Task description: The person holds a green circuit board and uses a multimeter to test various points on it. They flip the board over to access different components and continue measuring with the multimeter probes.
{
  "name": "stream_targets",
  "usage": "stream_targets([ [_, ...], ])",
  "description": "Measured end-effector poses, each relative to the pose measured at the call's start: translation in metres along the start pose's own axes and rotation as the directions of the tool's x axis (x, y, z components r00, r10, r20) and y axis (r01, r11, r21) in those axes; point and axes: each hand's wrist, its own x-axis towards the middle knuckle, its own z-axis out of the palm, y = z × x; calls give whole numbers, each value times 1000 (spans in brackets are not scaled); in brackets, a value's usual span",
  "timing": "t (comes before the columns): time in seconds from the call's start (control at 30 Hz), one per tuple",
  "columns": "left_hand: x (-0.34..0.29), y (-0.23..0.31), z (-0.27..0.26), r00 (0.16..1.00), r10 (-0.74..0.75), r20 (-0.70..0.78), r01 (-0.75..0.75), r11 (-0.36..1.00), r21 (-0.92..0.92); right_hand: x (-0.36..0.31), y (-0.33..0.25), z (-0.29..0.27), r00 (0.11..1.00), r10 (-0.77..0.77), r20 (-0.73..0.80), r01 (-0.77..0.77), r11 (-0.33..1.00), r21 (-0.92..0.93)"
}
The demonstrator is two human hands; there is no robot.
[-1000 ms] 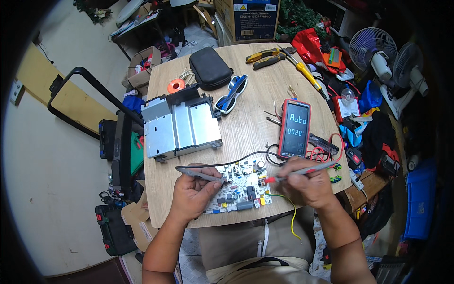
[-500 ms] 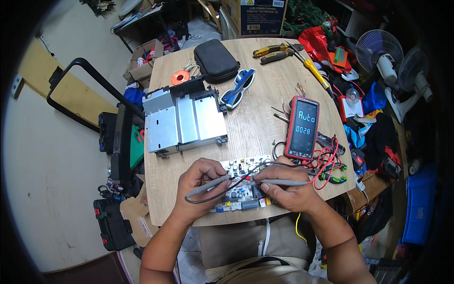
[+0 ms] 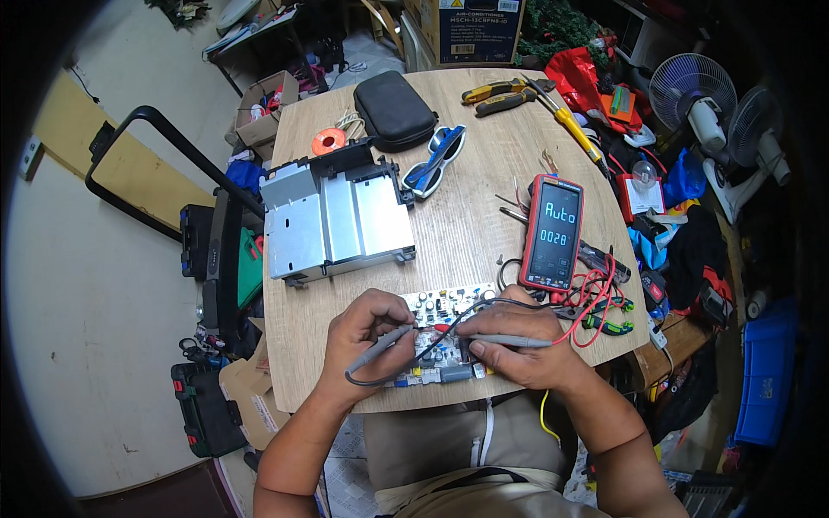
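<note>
Closed on a grey, black-wired probe [image 3: 378, 350], our left hand [image 3: 352, 335] bears over the circuit board [image 3: 442, 302]; our right hand [image 3: 528, 363] pinches a grey, red-wired probe [image 3: 514, 340]. We find the board lying at the middle of the tabletop's [image 3: 315, 345] near edge, partly hidden by both hands. Whether the tips touch it, we cannot tell. We note the multimeter [image 3: 553, 233], display lit, toward the right edge, and a metal housing [image 3: 371, 216] by the left edge.
</note>
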Motion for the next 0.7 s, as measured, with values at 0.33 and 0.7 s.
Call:
stream_targets([
  [0.33,1,-5,0,993,114,-27,-111,988,109,-1,-2,-1,1000,14,18,-14,1000,6],
  [0.7,3,0,3,989,150,-18,-145,975,167,-6,3,2,986,46,-163,-51,998,-28],
])
